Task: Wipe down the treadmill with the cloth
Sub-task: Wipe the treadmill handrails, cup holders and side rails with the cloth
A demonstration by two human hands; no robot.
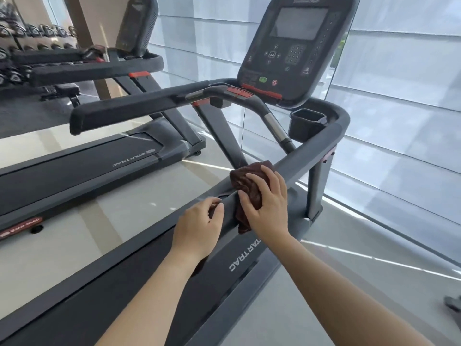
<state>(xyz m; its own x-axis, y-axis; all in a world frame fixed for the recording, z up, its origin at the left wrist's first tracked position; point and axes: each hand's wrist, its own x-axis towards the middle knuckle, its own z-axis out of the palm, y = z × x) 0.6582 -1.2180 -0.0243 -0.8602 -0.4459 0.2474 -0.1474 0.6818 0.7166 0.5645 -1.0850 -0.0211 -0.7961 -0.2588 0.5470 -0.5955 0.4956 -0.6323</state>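
I am partway through at best, by my reckoning. My cloth (249, 193), a dark brownish-red rag bunched into folds, sits on the near side handrail (306, 153) of the treadmill (239, 260), just right of the middle of the frame, where the rail's end comes down toward the deck. Nothing in view tells me which surfaces are already clean (no streaks, no damp sheen that I can make out), so I judge only from where I am working: the rail's lower end is in hand. The rest looks like work left to do: the long curve of rail climbing to the upper right, the cup holder (308, 121), the console (294, 46) with its screen and buttons at the top centre, the far handrail (129, 111) across the middle left, and the belt (112, 290) running to the lower left.

My right hand (268, 203) lies on top of the cloth, fingers spread and bent over it, pressing it against the rail more than gripping it; a tail of cloth hangs below my palm. My left hand (199, 226) is just beside it, lower and to the left, fingers curled loosely with the tips resting on the rail's end. Whether a corner of the rag is pinched under those fingertips I cannot tell. The two hands are near each other but not touching.
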